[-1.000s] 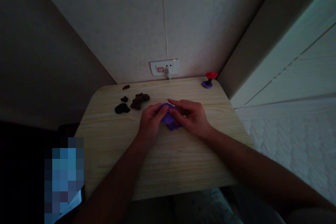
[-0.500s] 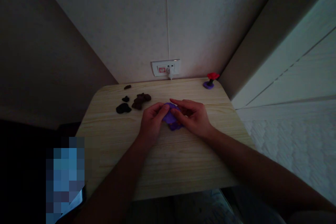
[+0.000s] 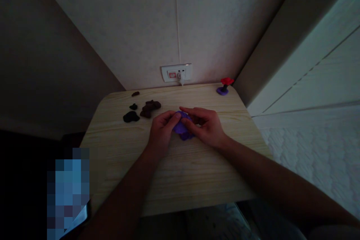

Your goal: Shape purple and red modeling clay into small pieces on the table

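Between my two hands is a flattened piece of purple modelling clay [image 3: 180, 127], held above the middle of the table. My left hand [image 3: 162, 129] grips its left edge, thumb on top. The thumb of my right hand [image 3: 206, 125] presses on the clay from the right, with the index finger stretched out past it. More purple clay [image 3: 187, 135] shows just below the held piece; whether the two are joined I cannot tell. The fingers under the clay are hidden.
Left of my hands lie brown clay lumps [image 3: 150, 108], a flat black piece [image 3: 131, 116], a smaller black bit [image 3: 133, 107] and a brown bit [image 3: 135, 93]. A red clay flower [image 3: 227, 81] stands on a purple base at the back right. A plug sits in the wall socket [image 3: 176, 73].
The whole view has shifted slightly. Both hands keep hold of the purple clay, with hardly any change in their fingers.
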{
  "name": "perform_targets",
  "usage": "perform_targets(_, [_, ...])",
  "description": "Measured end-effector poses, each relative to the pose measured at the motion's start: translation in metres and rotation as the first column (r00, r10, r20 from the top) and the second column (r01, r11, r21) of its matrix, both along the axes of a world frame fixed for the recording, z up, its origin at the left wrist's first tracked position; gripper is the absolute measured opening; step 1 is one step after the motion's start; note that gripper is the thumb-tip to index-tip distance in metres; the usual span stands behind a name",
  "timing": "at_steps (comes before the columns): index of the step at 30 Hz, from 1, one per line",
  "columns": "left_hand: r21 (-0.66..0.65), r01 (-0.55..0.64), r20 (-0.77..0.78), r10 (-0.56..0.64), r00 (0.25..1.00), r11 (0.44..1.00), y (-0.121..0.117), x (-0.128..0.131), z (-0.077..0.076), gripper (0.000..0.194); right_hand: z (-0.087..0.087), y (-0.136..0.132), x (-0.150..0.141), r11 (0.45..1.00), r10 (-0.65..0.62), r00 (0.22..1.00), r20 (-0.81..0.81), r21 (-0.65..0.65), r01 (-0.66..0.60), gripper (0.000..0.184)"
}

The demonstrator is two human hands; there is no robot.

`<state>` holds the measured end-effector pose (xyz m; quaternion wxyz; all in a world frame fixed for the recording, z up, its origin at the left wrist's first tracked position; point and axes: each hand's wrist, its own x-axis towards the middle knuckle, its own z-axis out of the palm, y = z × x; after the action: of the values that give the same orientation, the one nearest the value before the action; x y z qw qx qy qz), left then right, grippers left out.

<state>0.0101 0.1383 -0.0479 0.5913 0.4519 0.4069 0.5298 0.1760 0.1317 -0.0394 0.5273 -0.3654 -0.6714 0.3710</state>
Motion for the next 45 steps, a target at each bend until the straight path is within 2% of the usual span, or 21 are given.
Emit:
perform_targets(10, [0.008,0.015,-0.006,-0.015,1.000,1.000,0.0003,0.0000,0.0003,0.022,0.0006,-0.0002,0.0009,1.000,-0.012,1.000,0.027,-0.011,0.012,0.033])
perform_targets(29, [0.053,0.010,-0.061,-0.007,0.998,0.999,0.0012,-0.0008,0.0006,0.021,0.0059,-0.0001,0.0023,0.997,-0.010,0.996,0.089,0.074,0.003,0.028])
perform_targets(39, [0.064,0.023,-0.066,-0.019,0.998,0.998,0.0005,-0.0007,0.0028,0.020,0.0048,-0.0004,0.0025,1.000,0.004,0.997,0.071,0.010,-0.004,0.031])
perform_targets(45, [0.057,0.009,-0.084,-0.005,0.996,0.998,0.0009,-0.0002,0.0039,0.021,0.0044,0.0003,0.0023,1.000,-0.002,0.996,0.087,0.026,0.000,0.030])
